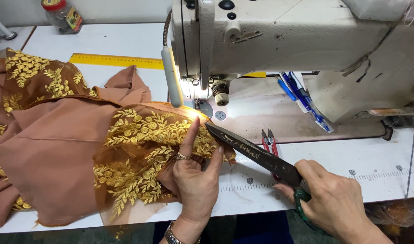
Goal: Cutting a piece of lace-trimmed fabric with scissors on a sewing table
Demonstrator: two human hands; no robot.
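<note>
The left hand rests on the brown fabric with gold floral embroidery, index finger stretched along the embroidered edge, thumb and remaining fingers pinching the cloth just below the blade tips. A ring sits on one finger and a metal watch band on the wrist.

The right hand is closed around the green handles of large dark tailor's scissors; the blades are nearly together, their tips touching the fabric edge beside the left index finger.

The fabric lies bunched over the left half of the white counter, its leading edge reaching under the needle area of the cream industrial sewing machine, lit by a small lamp.

A clear jar with a red lid and a colourful label stands at the far left corner. A yellow ruler lies flat behind the fabric, parallel to the counter's far edge. Blue pens lie on the machine bed under the arm. Red-handled thread snips lie just behind the scissors.

Printed scale marks run along the counter's near strip. The counter right of the scissors is open; the near edge lies close under both wrists.
</note>
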